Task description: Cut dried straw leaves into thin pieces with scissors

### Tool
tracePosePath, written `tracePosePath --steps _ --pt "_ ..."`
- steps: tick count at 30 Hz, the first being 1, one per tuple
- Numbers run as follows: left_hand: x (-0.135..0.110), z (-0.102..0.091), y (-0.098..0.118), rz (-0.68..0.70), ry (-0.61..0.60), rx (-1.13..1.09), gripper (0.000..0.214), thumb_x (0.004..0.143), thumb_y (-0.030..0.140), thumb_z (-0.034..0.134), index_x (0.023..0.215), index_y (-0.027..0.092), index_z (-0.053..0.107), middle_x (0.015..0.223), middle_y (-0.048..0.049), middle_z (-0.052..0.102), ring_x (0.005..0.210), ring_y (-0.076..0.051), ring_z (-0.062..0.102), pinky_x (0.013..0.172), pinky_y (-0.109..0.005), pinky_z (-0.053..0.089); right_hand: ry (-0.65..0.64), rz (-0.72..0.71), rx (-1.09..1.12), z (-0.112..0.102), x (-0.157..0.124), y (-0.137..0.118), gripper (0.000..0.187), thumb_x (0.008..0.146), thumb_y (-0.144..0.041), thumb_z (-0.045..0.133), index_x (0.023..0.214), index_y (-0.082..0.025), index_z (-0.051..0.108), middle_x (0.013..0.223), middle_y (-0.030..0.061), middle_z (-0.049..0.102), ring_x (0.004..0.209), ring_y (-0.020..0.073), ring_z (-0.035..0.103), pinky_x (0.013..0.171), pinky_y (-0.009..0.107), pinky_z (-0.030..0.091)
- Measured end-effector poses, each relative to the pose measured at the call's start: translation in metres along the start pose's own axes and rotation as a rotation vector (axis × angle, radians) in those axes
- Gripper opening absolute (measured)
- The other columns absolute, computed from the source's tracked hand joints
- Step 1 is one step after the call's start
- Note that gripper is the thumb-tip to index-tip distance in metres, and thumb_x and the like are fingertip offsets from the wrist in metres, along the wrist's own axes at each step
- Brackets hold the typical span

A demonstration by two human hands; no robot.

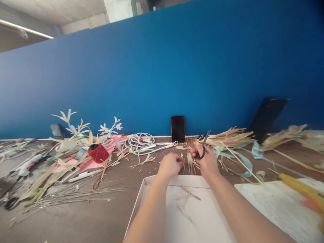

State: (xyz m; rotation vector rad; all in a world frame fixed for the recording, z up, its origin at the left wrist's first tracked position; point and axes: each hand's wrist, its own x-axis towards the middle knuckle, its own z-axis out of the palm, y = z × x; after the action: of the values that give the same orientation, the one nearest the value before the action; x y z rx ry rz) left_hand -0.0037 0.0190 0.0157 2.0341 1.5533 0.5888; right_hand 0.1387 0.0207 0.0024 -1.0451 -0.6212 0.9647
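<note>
My right hand [208, 162] is closed around a pair of scissors [204, 145] with dark handles. Their blades point up and away from me. Just left of it, my left hand [170, 165] has its fingers curled and pressed together. Whatever they may hold is hidden. A small bundle of dry, husk-like strips [191, 162] lies on the table between the two hands. Below my forearms is a shallow white box [143, 194], with a few loose husk pieces [191, 193] in it.
A phone [178, 129] leans on the blue partition [162, 74]. Leftward lie a coiled pale-blue cord [141, 143], a red spool [98, 153], husk flowers [73, 128] and a glue gun [29, 165]. Rightward are husk bundles [230, 136], blue ribbon [246, 170] and a yellow tool [301, 189] on paper.
</note>
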Motion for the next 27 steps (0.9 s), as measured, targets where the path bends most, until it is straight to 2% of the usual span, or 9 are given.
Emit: tracePosePath --steps 3,7,13,17,19,22,25,27 --pt "-0.001 0.015 0.005 0.001 0.093 0.249 0.017 0.071 0.031 0.055 0.075 0.022 0.068 0.087 -0.0064 0.064 0.08 -0.02 0.058 0.068 -0.029 0.043 0.01 -0.011 0.027 0.001 0.001 0.001 0.04 0.058 -0.046 0.074 0.08 -0.014 0.064 0.056 0.0009 0.062 0.043 0.0078 0.051 0.03 0.013 0.028" --pt "-0.004 0.023 0.01 -0.039 0.119 0.378 0.019 0.068 0.032 0.057 0.077 0.018 0.066 0.089 -0.0096 0.062 0.084 -0.023 0.058 0.07 -0.032 0.044 0.015 -0.055 0.067 0.002 0.002 -0.002 0.035 0.062 -0.044 0.072 0.077 -0.014 0.063 0.056 0.001 0.062 0.043 0.0072 0.051 0.032 0.013 0.03" --pt "-0.001 0.02 0.007 -0.088 0.123 0.358 0.018 0.072 0.021 0.048 0.077 0.018 0.065 0.09 -0.0089 0.062 0.084 -0.022 0.058 0.07 -0.031 0.044 0.034 -0.063 0.097 0.002 0.004 -0.009 0.037 0.064 -0.045 0.07 0.084 -0.014 0.065 0.057 0.0011 0.063 0.043 0.0071 0.052 0.035 0.013 0.034" --pt "0.0 0.012 0.002 -0.14 0.154 0.263 0.016 0.075 0.024 0.049 0.078 0.021 0.064 0.091 -0.0057 0.062 0.085 -0.019 0.057 0.071 -0.028 0.043 0.086 -0.099 0.151 -0.004 0.012 -0.011 0.039 0.064 -0.047 0.069 0.087 -0.015 0.065 0.059 0.0012 0.063 0.044 0.0069 0.051 0.031 0.011 0.026" --pt "-0.002 0.011 0.004 -0.096 0.223 0.284 0.019 0.076 0.021 0.048 0.085 0.022 0.065 0.095 -0.0054 0.061 0.09 -0.019 0.055 0.073 -0.028 0.042 0.114 -0.111 0.175 -0.007 0.016 -0.012 0.039 0.064 -0.047 0.068 0.087 -0.016 0.065 0.059 0.0011 0.064 0.045 0.0069 0.051 0.03 0.011 0.024" --pt "-0.007 0.018 0.015 0.069 0.27 0.344 0.025 0.079 0.019 0.047 0.095 0.025 0.065 0.099 -0.0056 0.058 0.093 -0.019 0.051 0.076 -0.027 0.041 0.152 -0.108 0.181 -0.009 0.019 -0.013 0.038 0.063 -0.047 0.069 0.085 -0.016 0.065 0.059 0.0007 0.064 0.044 0.0067 0.051 0.03 0.011 0.023" --pt "-0.01 0.033 0.032 0.293 0.145 0.408 0.022 0.08 0.024 0.047 0.086 0.024 0.068 0.089 -0.0057 0.058 0.091 -0.019 0.048 0.075 -0.027 0.04 0.185 -0.107 0.163 -0.009 0.02 -0.012 0.038 0.061 -0.047 0.069 0.083 -0.016 0.065 0.058 0.0006 0.064 0.043 0.0066 0.051 0.029 0.012 0.024" --pt "-0.01 0.041 0.04 0.351 0.091 0.459 0.022 0.08 0.024 0.047 0.081 0.022 0.069 0.088 -0.0066 0.057 0.088 -0.02 0.048 0.074 -0.029 0.04 0.199 -0.115 0.148 -0.009 0.021 -0.011 0.038 0.06 -0.047 0.069 0.081 -0.016 0.065 0.059 0.0007 0.065 0.043 0.0066 0.052 0.03 0.012 0.024"
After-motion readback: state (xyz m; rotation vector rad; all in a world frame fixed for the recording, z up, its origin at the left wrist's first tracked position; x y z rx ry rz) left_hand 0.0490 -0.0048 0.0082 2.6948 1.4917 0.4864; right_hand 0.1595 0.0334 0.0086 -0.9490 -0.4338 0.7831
